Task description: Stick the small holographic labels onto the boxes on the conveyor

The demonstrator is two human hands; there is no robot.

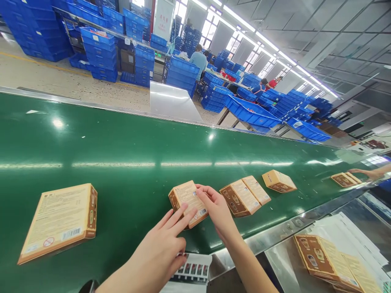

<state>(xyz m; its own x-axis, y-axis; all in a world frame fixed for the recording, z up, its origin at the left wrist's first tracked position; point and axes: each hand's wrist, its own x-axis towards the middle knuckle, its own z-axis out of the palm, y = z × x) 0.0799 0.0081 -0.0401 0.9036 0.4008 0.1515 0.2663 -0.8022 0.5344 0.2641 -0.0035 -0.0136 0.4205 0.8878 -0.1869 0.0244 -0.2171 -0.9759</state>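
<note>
A tan and brown printed box [186, 195] lies on the green conveyor belt [122, 138] in front of me. My left hand [166, 240] rests its extended fingers on the near left part of the box's top, the thumb held apart below. At its right side, my right hand [215, 207] has fingers and thumb together on the box's edge, partly hiding it. A second, larger-looking box [61, 215] lies at the far left. Just right of my hands sits another pair of boxes [244, 195], and beyond them one more box [277, 181].
Another person's hand [366, 174] touches boxes [345, 179] at the far right. Below the metal rail [262, 240] are stacked boxes [324, 260] and white sheets [351, 234]. A white strip with small printed pictures [195, 268] lies under my hands. Blue crates [99, 53] stand beyond the belt.
</note>
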